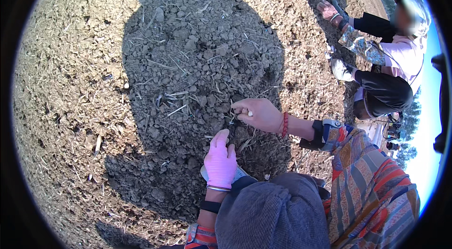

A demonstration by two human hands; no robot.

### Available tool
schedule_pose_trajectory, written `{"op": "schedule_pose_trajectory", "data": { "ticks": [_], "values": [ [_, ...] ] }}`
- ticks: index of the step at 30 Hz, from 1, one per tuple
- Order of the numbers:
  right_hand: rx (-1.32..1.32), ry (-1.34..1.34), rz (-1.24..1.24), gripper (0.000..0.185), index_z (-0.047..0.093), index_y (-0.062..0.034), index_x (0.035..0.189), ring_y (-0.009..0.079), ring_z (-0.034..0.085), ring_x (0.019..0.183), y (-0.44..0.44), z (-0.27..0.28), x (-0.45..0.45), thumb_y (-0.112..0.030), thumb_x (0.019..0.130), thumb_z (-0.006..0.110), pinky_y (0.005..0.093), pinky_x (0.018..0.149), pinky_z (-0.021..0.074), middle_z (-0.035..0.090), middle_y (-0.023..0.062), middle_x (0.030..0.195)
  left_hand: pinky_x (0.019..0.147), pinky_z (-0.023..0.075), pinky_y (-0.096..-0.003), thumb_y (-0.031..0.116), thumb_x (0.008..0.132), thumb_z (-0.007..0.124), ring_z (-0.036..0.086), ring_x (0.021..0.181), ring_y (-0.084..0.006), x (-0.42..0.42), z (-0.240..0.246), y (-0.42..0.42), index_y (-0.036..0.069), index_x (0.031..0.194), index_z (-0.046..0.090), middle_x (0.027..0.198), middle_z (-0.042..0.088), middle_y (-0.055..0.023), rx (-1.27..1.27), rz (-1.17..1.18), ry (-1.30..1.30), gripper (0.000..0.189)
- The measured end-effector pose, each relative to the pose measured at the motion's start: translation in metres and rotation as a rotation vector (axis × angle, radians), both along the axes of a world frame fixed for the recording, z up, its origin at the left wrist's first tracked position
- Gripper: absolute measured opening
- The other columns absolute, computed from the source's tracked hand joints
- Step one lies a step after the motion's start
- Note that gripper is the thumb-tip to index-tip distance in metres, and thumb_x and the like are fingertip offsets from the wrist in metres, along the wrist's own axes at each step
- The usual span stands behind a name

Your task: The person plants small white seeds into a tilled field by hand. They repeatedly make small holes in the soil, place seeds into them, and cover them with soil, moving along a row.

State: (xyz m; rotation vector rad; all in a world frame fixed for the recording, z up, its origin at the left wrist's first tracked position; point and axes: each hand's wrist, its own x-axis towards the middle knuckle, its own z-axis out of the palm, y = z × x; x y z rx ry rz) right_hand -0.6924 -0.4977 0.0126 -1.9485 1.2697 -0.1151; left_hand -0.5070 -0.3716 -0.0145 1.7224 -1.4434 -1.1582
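Observation:
My right hand [262, 115], bare and with a red bead bracelet at the wrist, is curled just over the loose soil [183, 72]. A small whitish piece [250, 113], perhaps a seed or clove, is held in its fingers. Lower and to the left, my left hand [220, 160] wears a pink glove, its fingertips at the soil and its thumb apart from the fingers. Something small and pale shows beside those fingertips; whether the hand holds it is unclear. Another small whitish piece [126, 86] lies on sunlit soil at the left.
A co-worker [402, 51] crouches at the upper right, one hand [327, 10] low over the soil. My grey-clad knee [268, 210] is below my hands, close to a shoe [204, 173]. Straw bits [98, 144] and clods are scattered about, and shadow covers the middle.

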Motion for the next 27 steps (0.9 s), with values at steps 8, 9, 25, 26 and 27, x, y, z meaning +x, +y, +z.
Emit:
{"op": "schedule_pose_trajectory", "data": {
  "ticks": [8, 9, 25, 26, 27],
  "values": [
    [-0.199, 0.225, 0.133, 0.017, 0.067, -0.0137, 0.107, 0.0265, 0.069, 0.078, 0.023, -0.002, -0.007, -0.021, 0.091, 0.068, 0.0386, 0.064, 0.0564, 0.064, 0.0049, 0.093, 0.078, 0.0574, -0.0409, 0.018, 0.089, 0.067, 0.07, 0.098, -0.0284, 0.002, 0.003, -0.002, 0.012, 0.12, 0.065, 0.121, 0.068, -0.01, -0.036, -0.231, -0.254, 0.032],
    [-0.168, 0.186, 0.171, 0.016, 0.066, -0.0144, 0.106, 0.0279, 0.069, 0.078, 0.029, -0.005, -0.006, -0.023, 0.093, 0.066, 0.0404, 0.063, 0.056, 0.063, 0.0052, 0.094, 0.08, 0.0573, -0.0413, 0.018, 0.089, 0.067, 0.07, 0.098, -0.0284, -0.001, 0.003, -0.004, 0.012, 0.121, 0.065, 0.121, 0.068, -0.0099, -0.113, -0.245, -0.26, 0.032],
    [-0.104, 0.223, 0.14, 0.016, 0.061, -0.0103, 0.094, 0.0318, 0.069, 0.076, 0.009, 0.005, 0.03, -0.023, 0.089, 0.069, 0.0437, 0.065, 0.0562, 0.066, 0.0086, 0.089, 0.081, 0.0581, -0.0435, 0.011, 0.088, 0.066, 0.071, 0.095, -0.0323, 0.018, 0.009, -0.012, 0.013, 0.126, 0.064, 0.12, 0.069, -0.0109, -0.011, -0.131, -0.179, 0.038],
    [-0.124, 0.142, 0.127, 0.014, 0.062, -0.0109, 0.093, 0.0311, 0.069, 0.076, 0.0, 0.009, 0.036, -0.023, 0.089, 0.069, 0.0431, 0.066, 0.0564, 0.067, 0.008, 0.089, 0.08, 0.058, -0.0433, 0.011, 0.089, 0.066, 0.071, 0.094, -0.0318, 0.026, 0.014, -0.012, 0.013, 0.125, 0.064, 0.119, 0.069, -0.0113, -0.063, -0.067, -0.202, 0.037],
    [-0.158, 0.034, 0.11, 0.012, 0.063, -0.0114, 0.092, 0.0304, 0.07, 0.077, -0.01, 0.011, 0.044, -0.023, 0.09, 0.068, 0.0425, 0.066, 0.0566, 0.068, 0.0075, 0.089, 0.079, 0.058, -0.0431, 0.011, 0.089, 0.066, 0.071, 0.093, -0.0314, 0.035, 0.019, -0.013, 0.012, 0.124, 0.065, 0.118, 0.07, -0.0117, -0.117, -0.011, -0.224, 0.035]
  ]
}}
